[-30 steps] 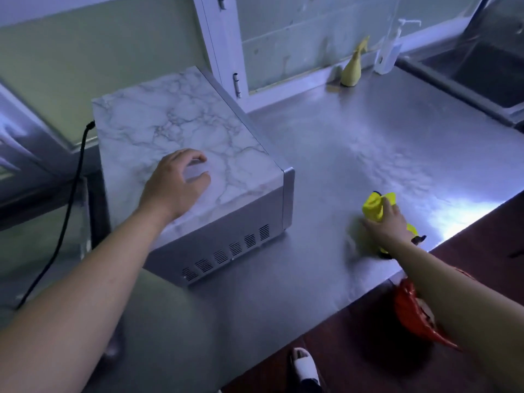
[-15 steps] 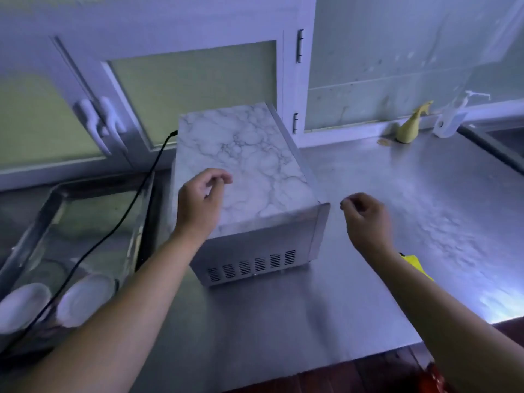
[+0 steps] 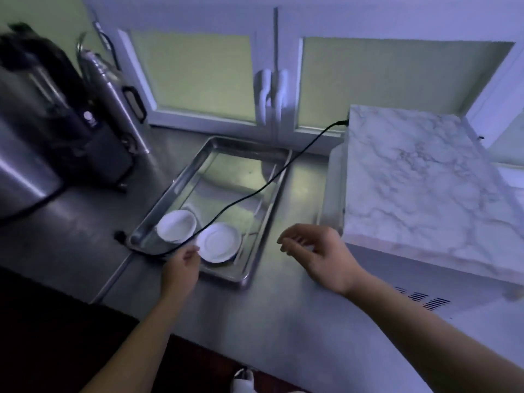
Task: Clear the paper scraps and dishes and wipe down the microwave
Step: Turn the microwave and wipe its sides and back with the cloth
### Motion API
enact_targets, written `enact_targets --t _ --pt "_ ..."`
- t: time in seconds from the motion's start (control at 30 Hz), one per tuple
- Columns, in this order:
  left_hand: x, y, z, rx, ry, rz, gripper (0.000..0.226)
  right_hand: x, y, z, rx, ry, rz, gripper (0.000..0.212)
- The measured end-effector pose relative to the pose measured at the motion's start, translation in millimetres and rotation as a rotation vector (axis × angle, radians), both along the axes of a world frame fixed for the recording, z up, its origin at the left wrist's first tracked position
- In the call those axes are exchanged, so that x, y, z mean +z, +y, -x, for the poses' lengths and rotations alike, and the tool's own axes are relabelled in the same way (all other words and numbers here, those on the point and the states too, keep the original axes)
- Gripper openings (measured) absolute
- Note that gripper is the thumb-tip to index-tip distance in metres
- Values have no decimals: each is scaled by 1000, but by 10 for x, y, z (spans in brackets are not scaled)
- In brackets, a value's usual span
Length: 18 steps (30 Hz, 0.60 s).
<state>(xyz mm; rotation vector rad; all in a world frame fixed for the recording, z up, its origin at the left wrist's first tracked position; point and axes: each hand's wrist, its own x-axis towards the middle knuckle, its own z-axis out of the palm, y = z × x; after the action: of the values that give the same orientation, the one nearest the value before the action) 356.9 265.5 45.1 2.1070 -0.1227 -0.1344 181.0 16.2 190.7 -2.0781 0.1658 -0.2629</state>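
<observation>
Stainless steel covers the bench (image 3: 283,321), and on it, left of centre, lies a shallow metal tray (image 3: 251,269) set at a slant. Two white dishes sit side by side at the tray's near end: a small bowl (image 3: 176,229) to the left and a flat plate (image 3: 219,243) just right of it. A black cord (image 3: 283,173) leaves the back corner of the microwave (image 3: 425,194), crosses over the tray, passes between the two dishes and loops onto the bench by the tray's near left corner. The microwave stands to the right of the tray, its top marbled white and grey, with vent slots (image 3: 425,300) along its near side. The left hand (image 3: 181,269) reaches to the plate's near left edge, right where the cord runs; its fingertips are hidden, so I cannot tell whether it grasps anything. The right hand (image 3: 320,256) hovers over the bench between tray and microwave, released, fingers loosely curled round nothing. At far left stand a large dark urn (image 3: 42,123) and a steel flask (image 3: 113,89), both blurred. Behind are white cupboard doors with paired handles (image 3: 270,92).
</observation>
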Motion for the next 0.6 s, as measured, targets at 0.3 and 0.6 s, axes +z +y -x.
enact_targets --t 0.3,0.6 --pt "-238 987 -929 -160 -31 -496 23 -576 462 -939 28 334 20 11" --pt "-260 998 -1555 -536 54 -586 16 -682 696 -1285 -42 410 6 12"
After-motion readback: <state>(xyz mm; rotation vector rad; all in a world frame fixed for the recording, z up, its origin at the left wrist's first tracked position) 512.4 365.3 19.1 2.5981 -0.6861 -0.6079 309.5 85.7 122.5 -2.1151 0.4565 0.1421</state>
